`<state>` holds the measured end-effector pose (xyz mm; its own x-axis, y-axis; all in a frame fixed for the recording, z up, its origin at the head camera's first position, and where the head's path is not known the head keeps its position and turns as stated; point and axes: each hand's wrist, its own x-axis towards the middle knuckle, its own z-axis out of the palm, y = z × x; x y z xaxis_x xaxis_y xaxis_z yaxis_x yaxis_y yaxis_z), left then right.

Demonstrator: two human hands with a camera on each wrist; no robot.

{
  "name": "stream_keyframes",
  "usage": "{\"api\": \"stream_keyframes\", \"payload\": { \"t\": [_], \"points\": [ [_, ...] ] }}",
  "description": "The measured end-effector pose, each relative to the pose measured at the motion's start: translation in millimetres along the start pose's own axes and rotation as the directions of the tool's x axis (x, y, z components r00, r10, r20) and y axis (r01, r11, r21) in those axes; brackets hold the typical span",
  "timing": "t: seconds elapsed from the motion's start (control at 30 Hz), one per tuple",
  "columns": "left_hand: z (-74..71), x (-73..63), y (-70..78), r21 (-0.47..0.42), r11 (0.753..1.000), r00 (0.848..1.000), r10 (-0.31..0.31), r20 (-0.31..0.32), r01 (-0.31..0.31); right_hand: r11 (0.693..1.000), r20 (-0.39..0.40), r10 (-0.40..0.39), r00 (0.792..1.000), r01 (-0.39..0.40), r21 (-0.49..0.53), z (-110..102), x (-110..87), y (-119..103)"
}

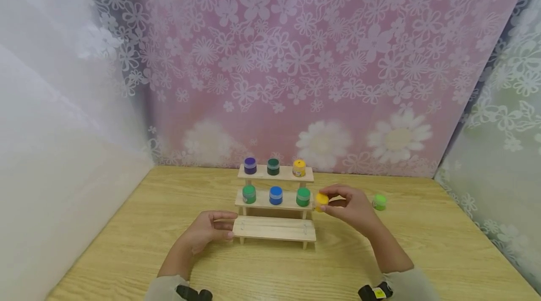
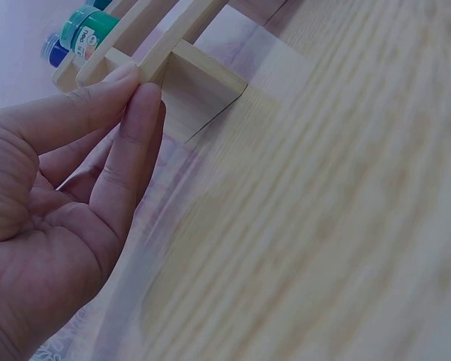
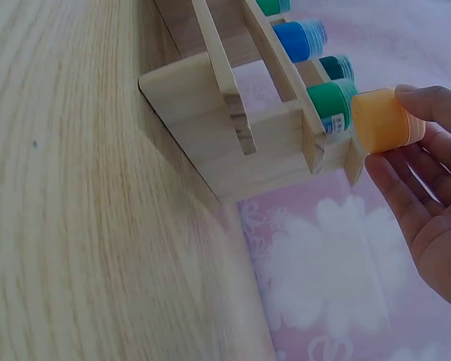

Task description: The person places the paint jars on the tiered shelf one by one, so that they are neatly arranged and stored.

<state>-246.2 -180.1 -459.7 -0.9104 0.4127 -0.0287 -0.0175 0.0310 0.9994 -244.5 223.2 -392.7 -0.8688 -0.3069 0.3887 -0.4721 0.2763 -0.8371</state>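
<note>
A three-step wooden stand (image 1: pixel 274 231) is on the table, with small paint jars on its upper two steps; the lowest step is bare. My left hand (image 1: pixel 206 231) pinches the left end of the lowest step between thumb and fingers, as the left wrist view (image 2: pixel 79 177) shows. Between thumb and fingers of my right hand (image 1: pixel 352 209) is a yellow-orange paint jar (image 3: pixel 379 120), held in the air just right of the middle step. Beside it on that step is a green jar (image 1: pixel 303 196). A blue jar (image 1: pixel 276 196) and another green jar (image 1: pixel 249 194) share the step.
Along the top step are a purple jar (image 1: pixel 250 165), a dark green jar (image 1: pixel 273 166) and a yellow jar (image 1: pixel 299 168). A light green jar (image 1: pixel 379 202) lies on the table (image 1: pixel 422 244) beyond my right hand. Flowered sheeting (image 1: pixel 296 57) closes off the back.
</note>
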Motion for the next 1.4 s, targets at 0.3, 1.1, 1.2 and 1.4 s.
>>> {"api": "stream_keyframes", "payload": {
  "t": [0.3, 1.1, 1.2, 1.4],
  "points": [
    [-1.9, 2.0, -2.1, -0.004, 1.0, 1.0, 0.004, 0.011, -0.004, 0.998, 0.034, -0.055, 0.998, 0.055, 0.004, 13, 4.6, -6],
    [0.0, 0.9, 0.1, -0.007, 1.0, 1.0, -0.004, 0.01, 0.004, 0.993, 0.183, -0.056, 0.982, 0.035, 0.117, 61, 12.6, -20],
    [0.5, 1.2, 0.2, -0.006, 1.0, 1.0, -0.005, 0.004, 0.005, 0.991, 0.191, -0.062, 0.98, 0.038, 0.131, 67, 12.4, -20],
    [0.7, 0.9, -0.3, -0.008, 1.0, 1.0, -0.008, -0.009, 0.008, 0.995, 0.218, -0.04, 0.975, 0.019, 0.096, 80, 13.3, -20]
  ]
}}
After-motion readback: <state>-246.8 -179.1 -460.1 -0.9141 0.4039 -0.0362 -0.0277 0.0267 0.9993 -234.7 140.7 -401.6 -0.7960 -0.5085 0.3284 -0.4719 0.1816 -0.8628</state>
